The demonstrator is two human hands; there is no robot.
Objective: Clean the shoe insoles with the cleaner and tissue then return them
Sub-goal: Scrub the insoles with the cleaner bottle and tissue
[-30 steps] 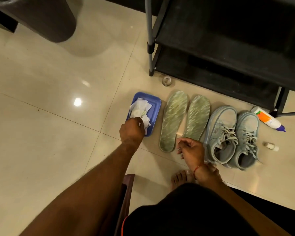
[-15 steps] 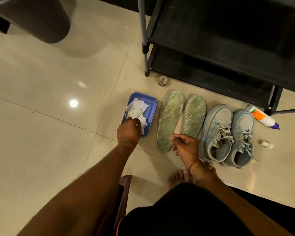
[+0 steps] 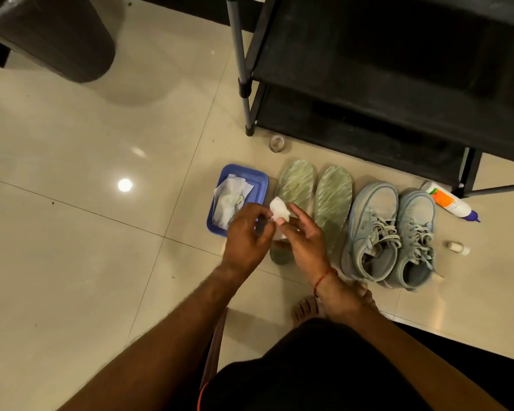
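- change: a second ago the left hand (image 3: pixel 245 235) was reaching into the shallow blue plastic tray (image 3: pixel 260 180) while the right hand (image 3: pixel 301 238) rested at the heel of the nearer insole; now both hands meet above that heel with a small wad of white tissue (image 3: pixel 279 211) between them.
- meaning: the tissue is picked and is, by judgement, being folded or bunched for wiping; the wiping itself is not yet begun.
- fingers: the left hand's fingers are drawn narrow and pinch the near edge of the tissue; the right hand's thumb and forefinger pinch it from the other side, with the remaining fingers spread loose.
- insoles: two flat pale green foam insoles with light diagonal streaks lie side by side on the glossy beige tiled floor (image 3: pixel 72 262), the left insole (image 3: pixel 297 185) just beside the tray, the right insole (image 3: pixel 334 200) touching or nearly touching it; whether the streaks are cleaner or pattern cannot be told.
- supplies: more crumpled white tissue (image 3: pixel 229 200) remains in the tray; a white squeeze bottle with an orange label and purple nozzle (image 3: pixel 448 201) lies on its side near the leg of the black shoe rack (image 3: pixel 368 84).
- destination: the pair of grey-blue laced sneakers (image 3: pixel 392 232) stands just right of the insoles, openings toward the person.
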